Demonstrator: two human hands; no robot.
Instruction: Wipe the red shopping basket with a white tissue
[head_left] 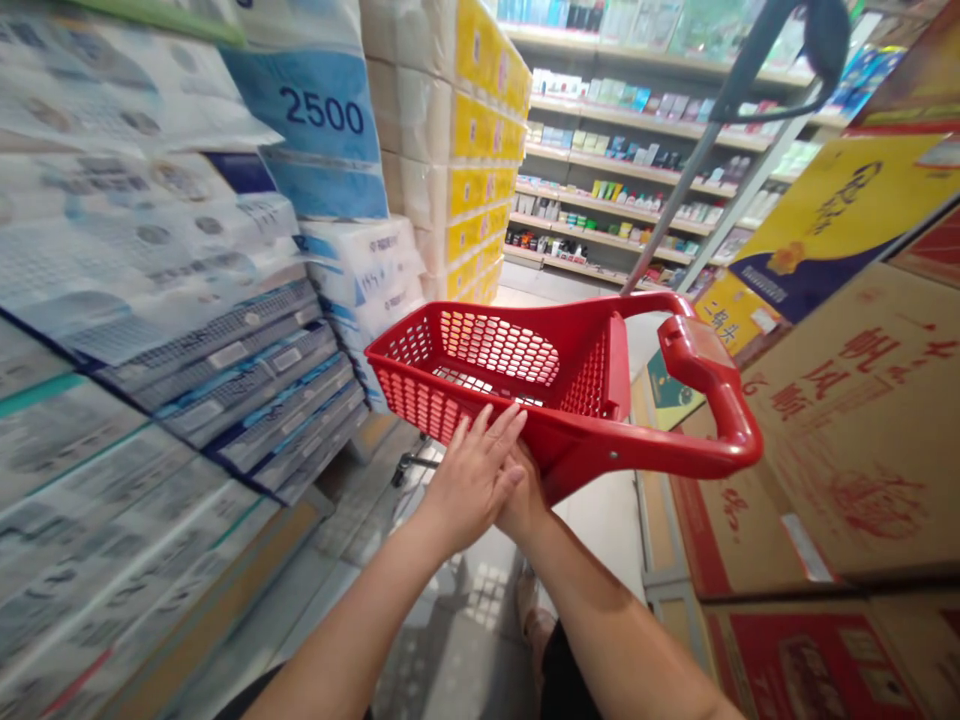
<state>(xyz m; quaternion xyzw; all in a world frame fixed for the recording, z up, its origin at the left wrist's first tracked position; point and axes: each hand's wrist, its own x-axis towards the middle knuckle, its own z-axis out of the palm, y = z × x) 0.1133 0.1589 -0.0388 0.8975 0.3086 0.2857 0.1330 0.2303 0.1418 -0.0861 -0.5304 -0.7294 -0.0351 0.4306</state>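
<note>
From the head camera, we're looking down on a red cart (566,437), standing crosswise just ahead of us between two walls of stock, its basket to the left and its looped handle (739,432) swinging round to the right. Here's our left hand (471,485), laid across the right, fingers straight and slightly spread, the tips overlapping the near wall of the basket and, it seems, touching it. Our right hand (527,497) tucks in underneath, mostly covered, so we can't tell how its fingers are set. Neither hand is on the handle; we'd judge the cart is turned side-on, which puts that wall nearest and makes it the natural place to rest a palm. And under it all, pale floor tiles (606,512), speckled with light through the basket's holes. Around us, it's a shop: tissue packs (142,225) piled high on the left, blurred in places, cardboard cartons (840,440) with red print stacked on the right, and lit shelves (645,55) of small goods across the back.
</note>
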